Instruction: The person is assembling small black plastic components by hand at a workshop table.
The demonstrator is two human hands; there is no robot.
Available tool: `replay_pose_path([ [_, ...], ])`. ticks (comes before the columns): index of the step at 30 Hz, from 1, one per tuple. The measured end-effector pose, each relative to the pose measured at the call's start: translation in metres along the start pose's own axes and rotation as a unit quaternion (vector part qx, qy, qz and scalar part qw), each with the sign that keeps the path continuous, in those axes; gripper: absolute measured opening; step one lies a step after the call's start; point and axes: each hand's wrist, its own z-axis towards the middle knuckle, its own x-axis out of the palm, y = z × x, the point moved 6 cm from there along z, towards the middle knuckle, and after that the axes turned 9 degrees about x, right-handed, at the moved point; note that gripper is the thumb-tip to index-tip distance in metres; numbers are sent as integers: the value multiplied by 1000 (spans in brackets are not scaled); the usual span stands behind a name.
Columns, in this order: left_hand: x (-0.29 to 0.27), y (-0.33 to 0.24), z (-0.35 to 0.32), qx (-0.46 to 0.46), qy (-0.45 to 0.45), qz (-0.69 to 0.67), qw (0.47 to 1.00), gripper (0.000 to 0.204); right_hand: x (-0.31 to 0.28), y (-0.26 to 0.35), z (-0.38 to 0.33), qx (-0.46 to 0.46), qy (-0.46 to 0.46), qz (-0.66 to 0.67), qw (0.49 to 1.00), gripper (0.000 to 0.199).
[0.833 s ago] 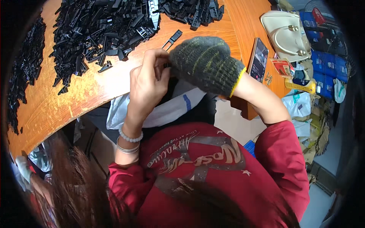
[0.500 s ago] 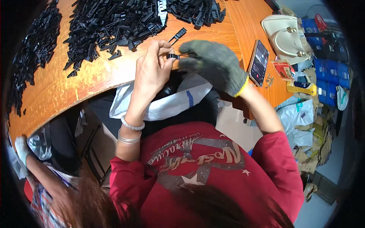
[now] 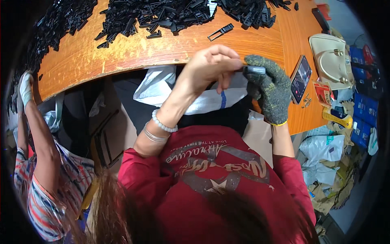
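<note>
My left hand (image 3: pixel 213 67), bare and with bracelets on its wrist, pinches the left end of a small dark plastic part (image 3: pixel 256 70). Light glints off the part's edge. From the other side my right hand (image 3: pixel 270 91), in a dark grey knitted glove with a yellow cuff, closes its fingers on the same part. Both hands are in the air at the table's near edge, over a white sack (image 3: pixel 193 107) with a blue stripe that lies on my lap. A loose black plastic clip (image 3: pixel 220 32) lies on the table beyond my hands.
Heaps of black plastic pieces (image 3: pixel 162 16) cover the far side of the wooden table (image 3: pixel 134 51). To the right are a phone (image 3: pixel 301 79), small brass-coloured pieces (image 3: pixel 306 101), a red packet (image 3: pixel 323 94) and a cream handbag (image 3: pixel 331 61). A co-worker's gloved hand (image 3: pixel 26 87) rests at the left edge.
My hands have moved right in view, and my right hand has turned more upright around the part. The view has shifted. The co-worker's arms show more at the left.
</note>
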Motion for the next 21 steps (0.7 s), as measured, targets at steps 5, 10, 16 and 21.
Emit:
replay_pose_path([
  [5, -2, -1, 2, 50, -32, 61, 996, 30, 7, -5, 5, 1, -17, 8, 1000, 28],
  [10, 0, -30, -1, 340, -47, 487, 803, 39, 8, -3, -4, 14, 7, -15, 1000, 28],
  [16, -11, -45, 14, 336, -145, 699, 615, 17, 20, 3, -5, -41, 20, -203, 978, 23],
  [21, -14, -39, 10, 354, -139, 679, 628, 14, 7, 3, 7, -122, -93, -200, 968, 25],
])
